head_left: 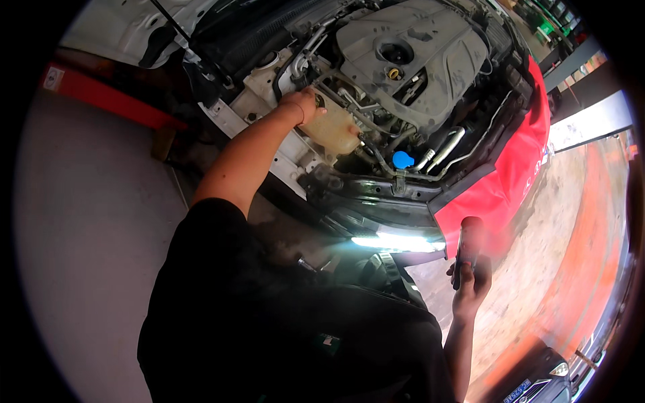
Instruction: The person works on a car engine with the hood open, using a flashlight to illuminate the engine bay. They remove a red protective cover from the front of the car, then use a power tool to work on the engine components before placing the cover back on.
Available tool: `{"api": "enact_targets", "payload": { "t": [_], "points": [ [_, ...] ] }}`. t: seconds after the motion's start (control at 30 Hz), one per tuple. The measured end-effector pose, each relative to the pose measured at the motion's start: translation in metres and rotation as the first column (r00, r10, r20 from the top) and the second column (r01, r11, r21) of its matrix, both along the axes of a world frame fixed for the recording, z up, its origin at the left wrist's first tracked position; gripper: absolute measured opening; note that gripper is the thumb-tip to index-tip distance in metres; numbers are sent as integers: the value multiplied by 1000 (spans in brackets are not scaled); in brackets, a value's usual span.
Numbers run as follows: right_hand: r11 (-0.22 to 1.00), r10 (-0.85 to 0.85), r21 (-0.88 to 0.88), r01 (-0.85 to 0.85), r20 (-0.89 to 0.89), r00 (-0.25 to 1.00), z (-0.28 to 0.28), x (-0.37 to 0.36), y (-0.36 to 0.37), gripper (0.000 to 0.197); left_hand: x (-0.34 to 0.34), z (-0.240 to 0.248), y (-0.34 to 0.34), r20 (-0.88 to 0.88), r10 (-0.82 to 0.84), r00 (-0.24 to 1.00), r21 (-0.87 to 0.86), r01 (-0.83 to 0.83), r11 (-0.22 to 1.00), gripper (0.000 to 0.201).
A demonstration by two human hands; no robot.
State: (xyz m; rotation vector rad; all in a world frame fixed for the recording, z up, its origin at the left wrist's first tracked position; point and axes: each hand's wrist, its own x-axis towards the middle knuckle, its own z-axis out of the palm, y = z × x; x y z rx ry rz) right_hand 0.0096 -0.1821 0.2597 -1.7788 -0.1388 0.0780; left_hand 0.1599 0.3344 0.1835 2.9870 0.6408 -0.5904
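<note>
Tank (pixel 336 131), pale, upper middle of frame; left hand (pixel 300 107) at its dark cap (pixel 320 101), grip unclear. Dark cylinder (pixel 467 245), lower right, held in right hand (pixel 478 277). Possible hazard: spray, should the cap loosen under pressure.

A smooth, plain grey floor (pixel 87 215) fills the left side in soft, even shade, and a long red beam (pixel 111 99) with a pale square label crosses its far end. On the right, strong light washes over a worn, pale brownish floor (pixel 521 282), where a broad orange-red band (pixel 571 269) runs from near to far. A dark car (pixel 547 373) with a pale headlight stands at the near right. At the far right are a bright white panel (pixel 591 124), a dark grey bar (pixel 571 64) and a small bright green object (pixel 545 27).
</note>
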Motion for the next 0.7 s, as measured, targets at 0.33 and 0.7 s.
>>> {"api": "enact_targets", "payload": {
  "t": [0.33, 0.7],
  "points": [
    [998, -10, 57, 16, -96, 995, 3, -8, -13, 36, 10, 3, -7, -69, 7, 998, 119, 2, 993, 89],
    [996, -10, 80, 24, -170, 985, -3, -9, -12, 36, 0, -4, 6, -9, -129, 992, 35, 130, 991, 84]
  ]
}}
